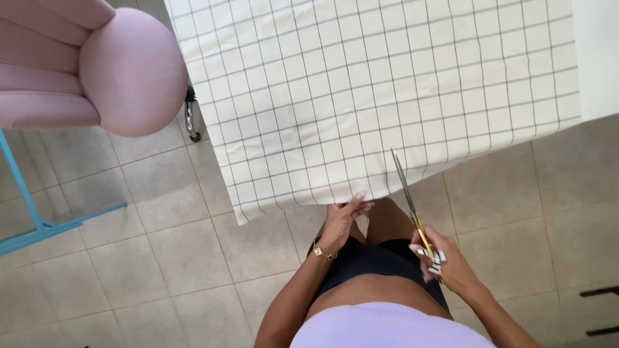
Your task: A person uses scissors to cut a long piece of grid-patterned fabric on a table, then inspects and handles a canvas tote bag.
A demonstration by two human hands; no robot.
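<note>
A cream cloth with a dark grid pattern (380, 90) lies spread over a table and hangs over its near edge. My left hand (345, 218) pinches the hanging hem of the cloth at the near edge. My right hand (445, 261) grips the gold handles of a long pair of scissors (406, 193). The blades point away from me, and their tip lies over the cloth's near edge, a little right of my left hand. I cannot tell whether the blades are parted.
A pink upholstered chair (97, 64) stands at the upper left beside the table. A light blue metal frame (39, 225) rests on the beige tiled floor (161, 258) at the left. Dark bars (599, 309) show at the right edge.
</note>
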